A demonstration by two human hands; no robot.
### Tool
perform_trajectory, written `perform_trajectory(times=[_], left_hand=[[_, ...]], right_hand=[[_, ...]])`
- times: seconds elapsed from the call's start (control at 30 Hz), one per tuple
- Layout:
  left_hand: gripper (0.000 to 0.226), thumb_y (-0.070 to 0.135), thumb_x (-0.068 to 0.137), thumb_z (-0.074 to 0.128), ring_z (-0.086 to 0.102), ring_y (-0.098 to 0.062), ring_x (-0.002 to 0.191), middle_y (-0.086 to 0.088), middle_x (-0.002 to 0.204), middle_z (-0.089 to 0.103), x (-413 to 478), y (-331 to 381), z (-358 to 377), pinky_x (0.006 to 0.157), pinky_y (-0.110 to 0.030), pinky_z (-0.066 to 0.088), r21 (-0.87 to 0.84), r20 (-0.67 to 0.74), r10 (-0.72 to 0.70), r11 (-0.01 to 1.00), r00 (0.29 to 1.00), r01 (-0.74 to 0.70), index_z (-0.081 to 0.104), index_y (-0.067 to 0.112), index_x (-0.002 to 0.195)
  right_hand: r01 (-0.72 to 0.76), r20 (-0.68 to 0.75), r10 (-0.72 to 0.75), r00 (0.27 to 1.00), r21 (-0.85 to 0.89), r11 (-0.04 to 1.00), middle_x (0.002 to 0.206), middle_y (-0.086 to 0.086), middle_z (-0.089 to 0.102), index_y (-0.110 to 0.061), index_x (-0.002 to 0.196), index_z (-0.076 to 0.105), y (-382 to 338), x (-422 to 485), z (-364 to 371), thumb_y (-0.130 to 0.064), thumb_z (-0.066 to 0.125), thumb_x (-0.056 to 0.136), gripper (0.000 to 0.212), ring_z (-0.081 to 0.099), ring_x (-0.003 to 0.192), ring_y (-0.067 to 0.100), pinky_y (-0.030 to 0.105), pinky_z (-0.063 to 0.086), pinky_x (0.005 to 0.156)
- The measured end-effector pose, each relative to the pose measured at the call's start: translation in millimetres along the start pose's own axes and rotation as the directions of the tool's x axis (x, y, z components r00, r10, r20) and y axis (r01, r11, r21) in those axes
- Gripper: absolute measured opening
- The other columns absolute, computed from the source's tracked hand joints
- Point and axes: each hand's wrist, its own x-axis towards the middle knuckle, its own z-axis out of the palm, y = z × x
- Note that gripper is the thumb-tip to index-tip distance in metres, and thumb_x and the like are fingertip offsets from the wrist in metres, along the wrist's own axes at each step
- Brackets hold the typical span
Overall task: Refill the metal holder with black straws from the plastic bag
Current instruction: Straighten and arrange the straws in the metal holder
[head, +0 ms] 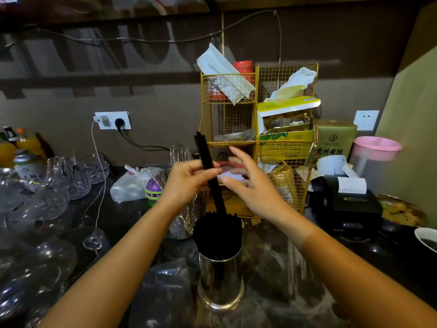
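Dark counter [272, 268] — straws [208, 166] near-upright, leaning left.

Glasses [35, 209] crowd the left, wire rack [257, 143] stands behind; counter front [272, 268] open.

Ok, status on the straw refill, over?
Left hand pinching a straw bundle, lower ends in the metal holder. Right hand open beside it, no grip. Holder looks nearly full. Nothing blocking.
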Motion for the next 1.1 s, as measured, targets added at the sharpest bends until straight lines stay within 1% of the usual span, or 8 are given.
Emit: perform_trajectory(times=[0.1,0.2,0.33,0.43,0.67,0.9,1.0,1.1], left_hand=[[0.024,0.000,0.079,0.057,0.062,0.005,0.058,0.018,0.053,0.069,-9.6,-18.0,7.3,0.058,-0.013,0.052,0.122,0.076,-0.013,0.993,0.997,0.004,0.065,0.021,0.073],[0.029,-0.001,0.079,0.058,0.060,0.006,0.059,0.016,0.052,0.068,-17.7,-31.7,13.3,0.058,-0.012,0.047,0.199,0.116,-0.052,0.980,0.992,0.028,0.063,0.026,0.068],[0.004,0.012,0.075,0.065,0.058,-0.023,0.071,-0.019,0.073,0.067,-23.9,-52.8,15.5,0.068,-0.041,0.047,0.342,0.144,-0.083,0.939,0.986,0.029,0.066,0.014,0.072],[0.019,0.022,0.076,0.065,0.065,-0.036,0.076,-0.027,0.082,0.069,-31.6,-63.4,17.3,0.074,-0.054,0.052,0.495,0.137,-0.135,0.868,0.981,0.050,0.066,0.003,0.080],[0.016,0.012,0.078,0.062,0.057,-0.027,0.103,-0.013,0.108,0.066,-40.8,-72.1,16.8,0.099,-0.047,0.040,0.630,0.168,-0.105,0.776,0.980,-0.025,0.068,0.006,0.092],[0.024,0.016,0.080,0.061,0.050,-0.026,0.112,-0.012,0.116,0.062,-48.2,-69.0,7.9,0.102,-0.043,0.038,0.663,0.086,-0.114,0.748,0.990,0.029,0.066,0.009,0.102],[0.024,0.018,0.078,0.064,0.049,-0.022,0.108,-0.009,0.110,0.063,-54.3,-57.9,3.7,0.098,-0.036,0.036,0.678,0.128,-0.059,0.734,0.990,-0.044,0.066,0.011,0.101],[0.023,0.019,0.074,0.068,0.051,-0.022,0.097,-0.009,0.099,0.065,-63.1,-46.3,0.3,0.086,-0.029,0.036,0.689,0.219,-0.014,0.711,0.976,-0.144,0.068,0.013,0.096]], right_hand=[[0.200,0.013,-0.201,0.979,-0.200,0.959,0.154,-0.006,0.019,-0.031,0.142,0.014,-9.3,1.4,5.1,-0.026,0.049,0.090,0.063,0.028,0.135,0.007,0.027,0.029,0.108],[0.271,0.088,-0.256,0.963,-0.331,0.904,0.155,-0.008,0.013,-0.026,0.143,0.016,-7.6,0.6,11.8,-0.022,0.045,0.092,0.058,0.010,0.131,-0.008,0.013,0.013,0.105],[0.240,0.107,-0.215,0.971,-0.429,0.871,0.152,0.000,0.028,-0.015,0.139,0.032,6.2,-3.7,19.9,-0.015,0.043,0.093,0.047,0.023,0.138,0.008,0.007,0.011,0.102],[0.206,0.141,-0.157,0.977,-0.481,0.852,0.149,0.006,0.033,-0.009,0.137,0.034,19.8,-10.1,25.9,-0.011,0.041,0.094,0.044,0.028,0.138,0.016,0.004,0.010,0.099],[0.124,0.312,0.072,0.947,-0.565,0.816,0.152,0.012,0.025,-0.005,0.139,0.028,47.0,-28.3,37.3,-0.012,0.035,0.095,0.045,0.022,0.141,0.020,0.021,0.015,0.113],[0.089,0.372,0.188,0.909,-0.614,0.784,0.156,0.008,0.015,-0.007,0.142,0.019,56.5,-31.8,37.7,-0.013,0.033,0.096,0.049,0.010,0.144,0.016,0.024,0.007,0.115],[0.061,0.283,0.112,0.953,-0.538,0.841,0.149,0.006,0.032,-0.010,0.138,0.032,48.2,-32.2,32.2,-0.009,0.043,0.092,0.047,0.026,0.138,0.017,0.021,0.016,0.111],[0.089,0.165,-0.004,0.986,-0.513,0.854,0.127,0.006,0.053,-0.011,0.121,0.054,42.0,-36.7,24.5,-0.004,0.049,0.087,0.035,0.047,0.116,0.016,0.019,0.034,0.096]])
